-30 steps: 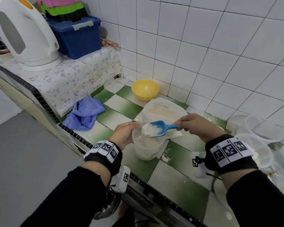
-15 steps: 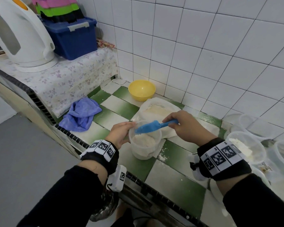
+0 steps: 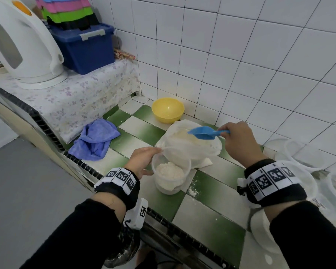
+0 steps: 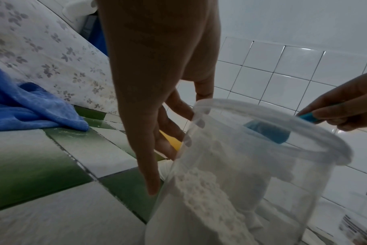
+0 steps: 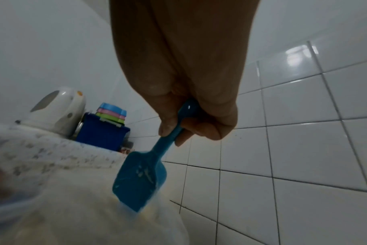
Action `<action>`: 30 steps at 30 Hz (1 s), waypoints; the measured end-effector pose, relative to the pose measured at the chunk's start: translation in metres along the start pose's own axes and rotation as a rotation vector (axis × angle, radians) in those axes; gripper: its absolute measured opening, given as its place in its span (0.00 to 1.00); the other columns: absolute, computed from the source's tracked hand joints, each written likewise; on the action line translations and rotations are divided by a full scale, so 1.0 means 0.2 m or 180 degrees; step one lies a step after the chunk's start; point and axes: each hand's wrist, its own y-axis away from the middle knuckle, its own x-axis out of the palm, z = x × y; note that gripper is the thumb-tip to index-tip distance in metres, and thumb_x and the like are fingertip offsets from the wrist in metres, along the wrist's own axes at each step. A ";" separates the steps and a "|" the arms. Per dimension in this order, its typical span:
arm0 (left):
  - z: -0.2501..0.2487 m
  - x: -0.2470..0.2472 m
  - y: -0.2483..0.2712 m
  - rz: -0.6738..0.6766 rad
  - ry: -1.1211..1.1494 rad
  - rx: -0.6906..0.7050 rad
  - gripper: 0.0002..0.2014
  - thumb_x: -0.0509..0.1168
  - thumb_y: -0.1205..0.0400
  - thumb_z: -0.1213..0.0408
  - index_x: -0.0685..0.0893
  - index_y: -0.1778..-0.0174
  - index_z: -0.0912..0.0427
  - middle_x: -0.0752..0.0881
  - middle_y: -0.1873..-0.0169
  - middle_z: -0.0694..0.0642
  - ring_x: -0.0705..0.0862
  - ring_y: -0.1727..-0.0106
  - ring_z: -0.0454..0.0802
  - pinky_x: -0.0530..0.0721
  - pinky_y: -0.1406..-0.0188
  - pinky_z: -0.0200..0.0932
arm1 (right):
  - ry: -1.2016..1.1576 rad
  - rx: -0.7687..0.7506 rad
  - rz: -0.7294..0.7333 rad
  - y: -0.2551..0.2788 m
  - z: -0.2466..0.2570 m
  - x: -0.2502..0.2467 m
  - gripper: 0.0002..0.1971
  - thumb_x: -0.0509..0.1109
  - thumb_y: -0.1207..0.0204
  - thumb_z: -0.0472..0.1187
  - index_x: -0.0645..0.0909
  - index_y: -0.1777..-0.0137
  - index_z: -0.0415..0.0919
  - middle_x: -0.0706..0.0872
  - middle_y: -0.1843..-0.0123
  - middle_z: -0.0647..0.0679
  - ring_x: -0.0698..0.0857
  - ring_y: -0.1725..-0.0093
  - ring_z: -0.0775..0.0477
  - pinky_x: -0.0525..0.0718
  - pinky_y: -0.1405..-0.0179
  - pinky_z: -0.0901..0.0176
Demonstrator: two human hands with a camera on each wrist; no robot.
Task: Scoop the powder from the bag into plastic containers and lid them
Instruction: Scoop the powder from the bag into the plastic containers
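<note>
A clear plastic container (image 3: 171,184) about half full of white powder stands on the green-and-white tiled counter (image 3: 217,216). My left hand (image 3: 151,162) holds its left side, thumb at the rim and fingers down the wall (image 4: 178,142). Behind it lies the open white bag (image 3: 208,150) of powder. My right hand (image 3: 227,134) grips the handle of a blue scoop (image 3: 202,133), whose blade points left over the bag's mouth. In the right wrist view the scoop (image 5: 140,179) dips its tip at the powder, held by the hand (image 5: 178,131).
A yellow bowl (image 3: 168,109) sits by the wall behind the bag. A blue cloth (image 3: 95,140) lies at the left. Higher up stand a white kettle (image 3: 21,41) and a blue box (image 3: 85,47). More clear containers (image 3: 303,154) crowd the right side. Spilled powder dusts the tiles.
The scoop, heaped with powder above the container a second ago, tipped it in and has swung back over the bag. My left hand has stayed on the container.
</note>
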 end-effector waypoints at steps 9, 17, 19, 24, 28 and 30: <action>-0.02 0.00 -0.01 0.0028 -0.0118 -0.0007 0.12 0.73 0.23 0.56 0.89 0.47 0.57 0.87 0.46 0.59 0.83 0.46 0.58 0.85 0.71 0.47 | 0.1402 -0.0278 0.0455 -0.01 0.07 0.12 0.14 0.59 0.22 0.32 0.79 0.40 0.38 0.79 0.47 0.39 0.78 0.49 0.41 0.74 0.50 0.57; -0.03 0.01 -0.01 0.0053 -0.0039 -0.0001 0.11 0.71 0.22 0.58 0.88 0.47 0.59 0.87 0.52 0.57 0.84 0.56 0.52 0.82 0.78 0.40 | 0.1174 -0.0007 0.0876 -0.09 0.11 0.22 0.10 0.61 0.22 0.36 0.81 0.46 0.35 0.81 0.50 0.40 0.80 0.53 0.44 0.80 0.53 0.58; -0.03 0.01 -0.01 0.0067 -0.0014 0.0010 0.12 0.71 0.21 0.59 0.88 0.45 0.60 0.87 0.55 0.57 0.84 0.60 0.50 0.82 0.78 0.40 | 0.1032 0.0157 0.0998 -0.12 0.11 0.24 0.10 0.60 0.22 0.35 0.81 0.49 0.33 0.81 0.56 0.42 0.77 0.58 0.45 0.77 0.60 0.59; -0.03 0.01 -0.01 0.0094 0.0015 0.0025 0.12 0.71 0.21 0.59 0.88 0.45 0.61 0.87 0.56 0.56 0.84 0.61 0.49 0.83 0.77 0.41 | 0.0572 0.0574 0.1122 -0.16 0.09 0.27 0.13 0.58 0.19 0.37 0.82 0.51 0.30 0.79 0.58 0.41 0.79 0.56 0.43 0.75 0.59 0.59; -0.03 0.02 -0.02 0.0138 0.0038 0.0018 0.09 0.71 0.21 0.60 0.89 0.48 0.60 0.87 0.56 0.57 0.84 0.61 0.50 0.83 0.77 0.41 | -0.0023 0.0919 0.1051 -0.17 0.07 0.27 0.13 0.60 0.18 0.37 0.81 0.50 0.27 0.79 0.56 0.38 0.81 0.49 0.38 0.77 0.54 0.55; -0.03 0.02 -0.02 0.0145 0.0045 0.0012 0.09 0.71 0.21 0.60 0.89 0.49 0.60 0.87 0.57 0.56 0.84 0.62 0.50 0.82 0.77 0.41 | -0.0133 0.1002 0.1101 -0.17 0.08 0.27 0.13 0.60 0.18 0.37 0.81 0.48 0.26 0.83 0.51 0.36 0.82 0.47 0.37 0.78 0.51 0.54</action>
